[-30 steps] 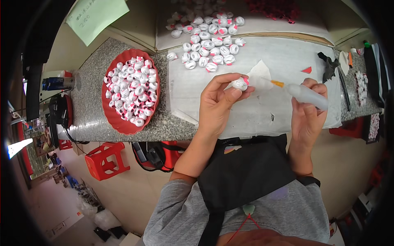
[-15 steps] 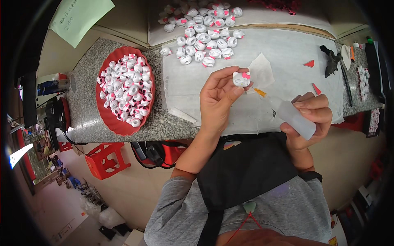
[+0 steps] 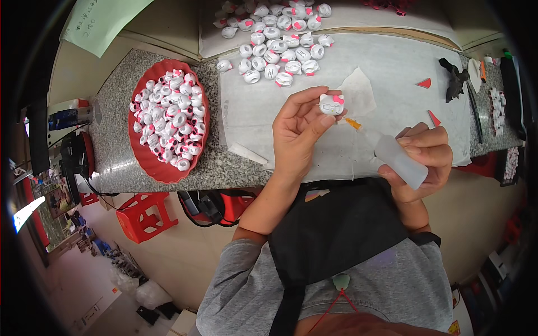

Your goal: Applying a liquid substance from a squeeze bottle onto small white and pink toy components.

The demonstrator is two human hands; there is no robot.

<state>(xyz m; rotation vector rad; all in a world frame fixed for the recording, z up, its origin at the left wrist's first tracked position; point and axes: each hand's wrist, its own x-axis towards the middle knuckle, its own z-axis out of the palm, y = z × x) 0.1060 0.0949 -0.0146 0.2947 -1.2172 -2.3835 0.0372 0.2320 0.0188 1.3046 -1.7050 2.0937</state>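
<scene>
Between the thumb and fingers of my left hand (image 3: 300, 120) is a small white cat-head figurine (image 3: 330, 105) with a pink bow, its face turned up toward me. My right hand (image 3: 428, 157) is wrapped round a translucent white squeeze bottle (image 3: 400, 162), tilted so that its orange nozzle tip (image 3: 352, 124) points at the figurine's lower right side. The tip is very close to the figurine; whether they touch I cannot tell. Under both hands lies a white paper sheet (image 3: 258, 117). A loose piece of white paper (image 3: 359, 91) is just beyond the figurine.
At the left a red scalloped tray (image 3: 137, 137) is heaped with similar cat heads. Several more cat heads (image 3: 272, 47) lie at the back of the sheet. Red scraps (image 3: 424, 83), a black crumpled piece (image 3: 455, 78) and a rod (image 3: 474, 115) are at the right. A red stool (image 3: 147, 215) stands below the counter.
The figurine has turned slightly in my left fingers. The bottle and my right hand have shifted slightly left. The whole view has moved a little.
</scene>
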